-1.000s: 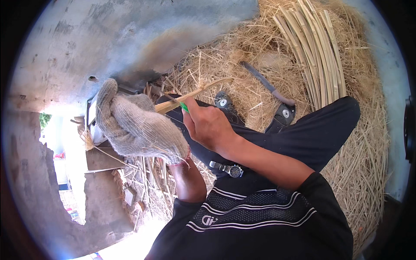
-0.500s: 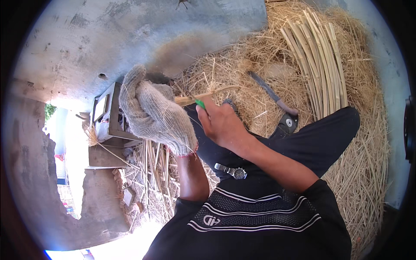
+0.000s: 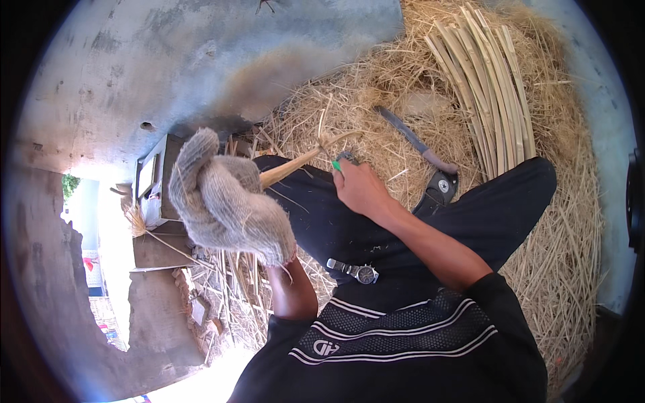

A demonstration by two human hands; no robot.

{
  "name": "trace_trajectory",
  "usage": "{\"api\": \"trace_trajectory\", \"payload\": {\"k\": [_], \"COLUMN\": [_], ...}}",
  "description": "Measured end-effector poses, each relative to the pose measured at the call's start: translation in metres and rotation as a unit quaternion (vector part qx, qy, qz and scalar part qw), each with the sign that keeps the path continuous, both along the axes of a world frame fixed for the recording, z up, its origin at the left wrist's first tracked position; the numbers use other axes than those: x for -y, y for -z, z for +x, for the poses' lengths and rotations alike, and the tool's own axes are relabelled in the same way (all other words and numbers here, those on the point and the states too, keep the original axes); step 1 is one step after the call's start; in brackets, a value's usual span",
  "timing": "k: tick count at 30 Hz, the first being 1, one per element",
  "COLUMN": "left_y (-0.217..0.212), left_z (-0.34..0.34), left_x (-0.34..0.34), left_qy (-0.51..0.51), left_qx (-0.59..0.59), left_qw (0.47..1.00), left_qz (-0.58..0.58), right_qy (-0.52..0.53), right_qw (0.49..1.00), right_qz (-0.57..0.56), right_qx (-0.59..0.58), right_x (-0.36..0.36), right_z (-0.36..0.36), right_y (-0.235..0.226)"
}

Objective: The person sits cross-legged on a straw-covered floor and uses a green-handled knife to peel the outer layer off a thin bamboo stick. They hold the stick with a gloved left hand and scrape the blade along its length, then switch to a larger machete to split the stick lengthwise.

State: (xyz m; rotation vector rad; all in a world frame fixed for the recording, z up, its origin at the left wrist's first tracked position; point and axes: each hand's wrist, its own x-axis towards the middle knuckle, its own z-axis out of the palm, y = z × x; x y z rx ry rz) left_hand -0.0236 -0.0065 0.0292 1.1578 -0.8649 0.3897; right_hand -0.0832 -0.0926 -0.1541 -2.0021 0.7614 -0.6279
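Left hand (image 3: 225,201), in a grey knit glove, is closed around the near end of a pale bamboo strip (image 3: 295,164); fingers curled, back of the glove toward the camera. The strip runs up and to the right from the glove, over the lap, toward the right hand (image 3: 359,188). Right hand is bare, fist closed on a small green-handled tool (image 3: 337,163) (only the green tip and a bit of metal show, so the blade type is unclear). Tool tip sits right at the strip's far end; contact can't be confirmed.

Pose: left forearm rises steeply from the lower edge, wrist bent. Right forearm comes in from the lower right, across the dark trousers (image 3: 403,215), elbow out.

A wristwatch (image 3: 356,271) lies on the lap, just below the right forearm.

Surroundings: straw heap (image 3: 557,221) fills the right side and wraps behind the legs. A long knife (image 3: 416,141) lies on it beyond the right hand, near but apart. A bundle of split bamboo strips (image 3: 487,87) lies further up right, well apart. Concrete wall (image 3: 168,60) close on the upper left; a small wooden box (image 3: 151,181) just left of the glove. More strips stand under the glove.
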Motion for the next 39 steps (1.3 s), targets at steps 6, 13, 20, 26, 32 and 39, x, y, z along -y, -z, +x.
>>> {"api": "trace_trajectory", "payload": {"k": [6,13,20,26,32,39], "left_y": [0.010,0.015,0.017,0.024,0.031,0.030], "left_z": [0.016,0.032,0.029,0.055,0.040,0.035], "left_x": [0.000,-0.003,-0.008,-0.021,-0.016,-0.007], "left_qy": [-0.141,-0.157,-0.179,-0.132,-0.202,-0.315], "left_qx": [-0.044,-0.026,-0.014,0.097,0.047,0.051], "left_qw": [0.987,0.987,0.983,0.984,0.977,0.943], "left_qz": [0.056,-0.026,0.038,0.071,0.054,0.089], "right_qy": [-0.070,-0.086,-0.017,-0.090,-0.092,0.021], "right_qw": [0.987,0.996,0.998,0.987,0.994,1.000], "right_qz": [0.062,0.018,0.055,0.062,0.057,-0.014], "right_qx": [0.134,0.032,-0.015,0.121,-0.011,-0.010], "right_x": [-0.043,-0.051,-0.039,-0.063,-0.044,-0.045], "right_z": [-0.009,-0.013,-0.001,-0.015,-0.013,0.002], "right_y": [-0.099,-0.093,-0.059,-0.102,-0.091,-0.024]}}
